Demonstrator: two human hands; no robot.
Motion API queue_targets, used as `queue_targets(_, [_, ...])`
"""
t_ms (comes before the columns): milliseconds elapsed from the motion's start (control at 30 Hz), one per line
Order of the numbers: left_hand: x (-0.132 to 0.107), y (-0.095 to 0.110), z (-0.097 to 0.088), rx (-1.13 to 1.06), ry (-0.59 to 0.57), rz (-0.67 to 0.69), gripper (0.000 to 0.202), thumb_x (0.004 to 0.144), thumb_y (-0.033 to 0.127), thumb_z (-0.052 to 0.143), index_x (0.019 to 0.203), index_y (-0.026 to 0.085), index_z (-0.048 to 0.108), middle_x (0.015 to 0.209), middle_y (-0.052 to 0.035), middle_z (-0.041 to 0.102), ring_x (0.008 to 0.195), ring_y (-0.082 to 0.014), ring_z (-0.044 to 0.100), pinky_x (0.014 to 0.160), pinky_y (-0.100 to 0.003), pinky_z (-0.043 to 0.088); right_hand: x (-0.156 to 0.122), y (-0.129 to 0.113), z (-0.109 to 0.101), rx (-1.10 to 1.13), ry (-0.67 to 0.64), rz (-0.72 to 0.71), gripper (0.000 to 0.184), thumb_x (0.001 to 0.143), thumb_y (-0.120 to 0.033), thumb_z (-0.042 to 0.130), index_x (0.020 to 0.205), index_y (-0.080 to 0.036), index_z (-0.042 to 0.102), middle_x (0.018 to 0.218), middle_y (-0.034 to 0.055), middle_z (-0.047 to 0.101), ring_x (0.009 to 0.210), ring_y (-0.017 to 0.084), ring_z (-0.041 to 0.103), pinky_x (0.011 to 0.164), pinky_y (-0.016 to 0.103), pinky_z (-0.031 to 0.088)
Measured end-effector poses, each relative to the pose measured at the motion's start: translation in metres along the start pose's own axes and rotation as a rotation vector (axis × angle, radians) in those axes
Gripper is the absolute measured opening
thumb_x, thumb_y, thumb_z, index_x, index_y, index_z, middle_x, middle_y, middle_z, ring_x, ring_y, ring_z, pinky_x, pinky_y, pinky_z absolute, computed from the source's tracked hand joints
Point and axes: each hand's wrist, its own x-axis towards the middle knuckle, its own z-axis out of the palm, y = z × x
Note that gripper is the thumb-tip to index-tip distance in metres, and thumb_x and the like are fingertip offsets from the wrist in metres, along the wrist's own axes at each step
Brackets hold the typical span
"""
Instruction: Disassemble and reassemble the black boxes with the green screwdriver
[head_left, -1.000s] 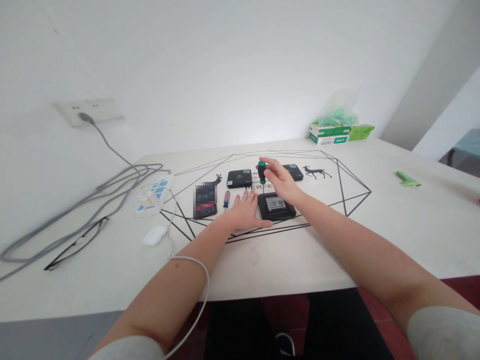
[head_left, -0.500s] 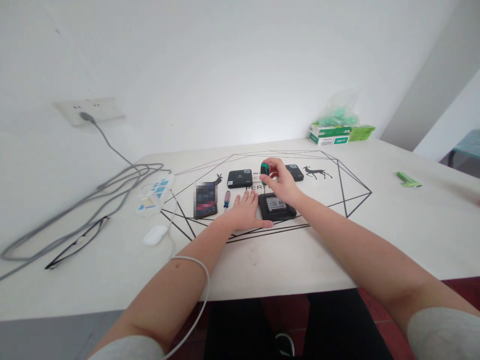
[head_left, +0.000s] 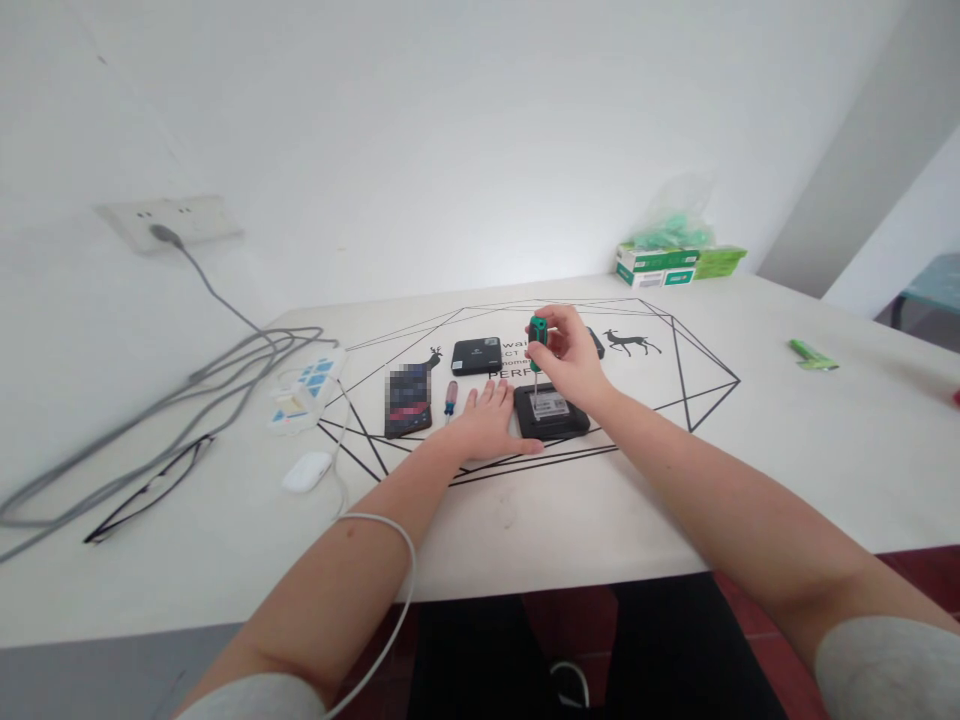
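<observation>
My right hand (head_left: 571, 355) is closed on a green and black screwdriver (head_left: 538, 333), held upright. Its shaft points down at a black box (head_left: 529, 428) with a white label on its face; whether the tip touches cannot be told. My left hand (head_left: 491, 425) lies flat with fingers spread at the left side of that box, the thumb by its near edge. Just left of my left hand lies a second screwdriver (head_left: 451, 397) with a reddish, blue-ended handle. Behind my hands are a black box (head_left: 477, 356) and another black box (head_left: 597, 342), partly hidden by my right hand.
A phone (head_left: 408, 400) with a blurred screen lies left of the second screwdriver. Further left are a power strip (head_left: 307, 390), a white charging case (head_left: 307, 471), eyeglasses (head_left: 150, 490) and looped grey cable (head_left: 225, 400). Green-and-white boxes (head_left: 657, 262) stand back right; a green packet (head_left: 812, 355) lies far right.
My right hand and the green screwdriver have shifted slightly right, from the labelled box's far left corner to over its label. My left hand stays flat in place.
</observation>
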Motion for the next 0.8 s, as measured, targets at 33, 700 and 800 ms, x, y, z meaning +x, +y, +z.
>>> queue_targets(33, [0.0,0.0,-0.001,-0.002,-0.002,0.0,0.13,0.081,0.094,0.037,0.167,0.005,0.0,0.173,-0.0216,-0.009,0.16,-0.0384,-0.013,0.128,-0.057,0.002,-0.001,-0.004,0.002,0.008,0.016,0.004,0.037,0.09,-0.027,0.062,0.125,-0.031,0.05,0.109,0.0023,0.064,0.082,0.016,0.063,0.075,0.035,0.059])
queue_targets(700, [-0.004,0.003,-0.005,-0.035,0.011,0.024,0.126,0.083,0.091,0.042,0.167,0.009,-0.005,0.173,-0.0212,-0.008,0.161,-0.0397,-0.009,0.127,-0.058,0.003,-0.019,-0.027,0.017,-0.089,0.046,-0.243,0.018,0.099,-0.039,0.057,0.112,-0.027,0.058,0.111,0.0089,0.061,0.099,0.024,0.062,0.082,0.043,0.056])
queue_targets(800, [-0.003,0.003,-0.004,-0.022,0.004,0.007,0.127,0.083,0.092,0.04,0.167,0.006,-0.002,0.173,-0.0225,-0.006,0.161,-0.0388,-0.009,0.128,-0.057,0.004,-0.021,-0.027,0.018,0.027,0.053,-0.14,0.02,0.107,-0.038,0.041,0.114,-0.028,0.055,0.113,0.008,0.064,0.094,0.021,0.066,0.085,0.044,0.057])
